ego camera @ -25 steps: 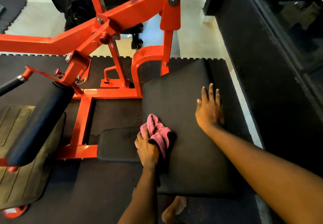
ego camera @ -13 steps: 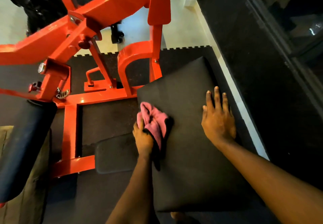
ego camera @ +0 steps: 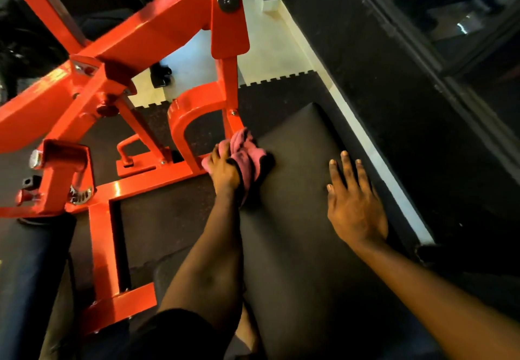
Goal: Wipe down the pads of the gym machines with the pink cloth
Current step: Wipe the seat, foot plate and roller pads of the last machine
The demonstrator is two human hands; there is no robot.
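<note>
Left hand [ego camera: 225,172] grips pink cloth [ego camera: 247,154] on black pad [ego camera: 295,247]

Dim, warm light; the black pad [ego camera: 304,247] and the right side sink into shadow. Glare streaks the orange frame [ego camera: 157,30], slightly blurred, and wide-angle distortion bends the edges

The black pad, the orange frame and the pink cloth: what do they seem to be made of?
Black pad: probably vinyl or leatherette upholstery; smooth, matte, softly rounded corner. Orange frame: likely painted steel; glossy highlights, bolts. Pink cloth: seemingly soft fabric, perhaps microfibre; it bunches in folds.
</note>
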